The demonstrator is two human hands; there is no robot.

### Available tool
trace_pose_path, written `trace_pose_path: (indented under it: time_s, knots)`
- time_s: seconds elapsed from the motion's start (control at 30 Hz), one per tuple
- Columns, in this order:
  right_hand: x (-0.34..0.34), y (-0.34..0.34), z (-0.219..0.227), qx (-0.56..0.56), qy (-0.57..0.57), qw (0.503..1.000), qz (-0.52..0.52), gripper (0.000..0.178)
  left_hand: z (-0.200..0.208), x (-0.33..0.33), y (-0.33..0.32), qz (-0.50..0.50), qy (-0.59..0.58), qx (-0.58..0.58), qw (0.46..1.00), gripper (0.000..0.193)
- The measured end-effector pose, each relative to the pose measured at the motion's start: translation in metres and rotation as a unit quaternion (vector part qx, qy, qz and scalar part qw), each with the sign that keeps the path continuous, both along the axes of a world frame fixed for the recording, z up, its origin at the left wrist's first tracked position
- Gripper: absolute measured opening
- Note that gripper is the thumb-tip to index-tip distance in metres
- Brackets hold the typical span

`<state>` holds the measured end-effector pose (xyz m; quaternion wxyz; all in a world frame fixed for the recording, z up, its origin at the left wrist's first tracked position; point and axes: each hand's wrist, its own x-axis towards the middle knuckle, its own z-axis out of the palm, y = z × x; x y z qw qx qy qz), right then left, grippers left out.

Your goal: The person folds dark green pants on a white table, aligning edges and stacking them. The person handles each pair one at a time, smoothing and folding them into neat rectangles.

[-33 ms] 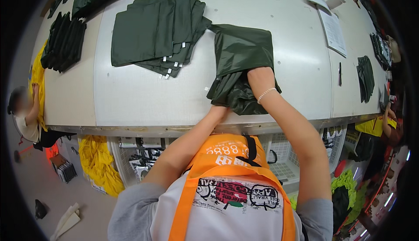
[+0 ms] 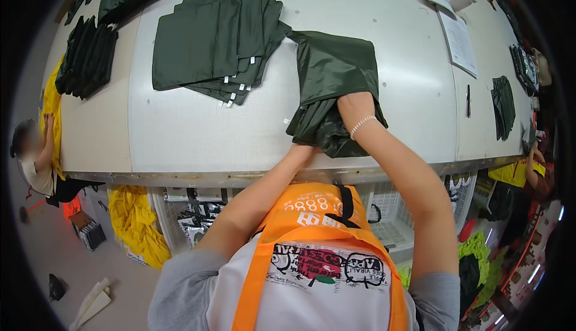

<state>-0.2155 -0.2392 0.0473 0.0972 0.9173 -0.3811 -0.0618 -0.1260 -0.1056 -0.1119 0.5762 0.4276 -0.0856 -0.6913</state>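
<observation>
— What's she working on?
— A dark green garment (image 2: pixel 333 85), lying near the counter (image 2: pixel 180 133) edge. Her right hand (image 2: pixel 354 104) is pressing flat on it; the left hand (image 2: pixel 303 150) is tucking under, grip hidden.

A long white worktable (image 2: pixel 198 145) is being seen from above, with white plastic crates (image 2: pixel 390 211) being kept beneath it (yellow cloth (image 2: pixel 135 223) is hanging alongside). A grey floor (image 2: pixel 54 253) is being lit evenly.
</observation>
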Motion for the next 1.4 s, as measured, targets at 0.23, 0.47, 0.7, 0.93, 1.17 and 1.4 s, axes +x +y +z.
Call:
trace_pose_path:
  time_s: [0.23,0.47,0.7,0.93,1.17,1.4]
  knots:
    - [0.057,-0.055,-0.027,0.183,-0.139,0.973,-0.014,0.024,0.035,0.003,-0.011,0.034,0.006,-0.048,0.998,0.040]
    - [0.062,-0.089,-0.062,0.126,-0.260,0.957,0.003,0.027,0.074,0.011,-0.024,-0.025,0.052,0.112,0.992,0.037]
    - [0.038,-0.068,-0.065,0.121,-0.304,0.945,0.007,0.030,0.074,0.013,-0.029,0.069,0.072,0.144,0.985,0.033]
    - [0.041,-0.077,-0.088,0.091,-0.368,0.925,0.007,0.033,0.101,0.004,-0.042,0.025,0.085,0.141,0.986,0.031]
    - [-0.004,0.028,0.058,0.301,-0.307,0.903,0.024,0.054,0.090,0.012,-0.035,0.082,0.113,0.112,0.984,0.025]
    - [-0.071,0.092,-0.001,0.528,-0.599,0.530,-0.286,0.034,0.134,0.014,-0.044,0.060,0.025,0.104,0.992,0.024]
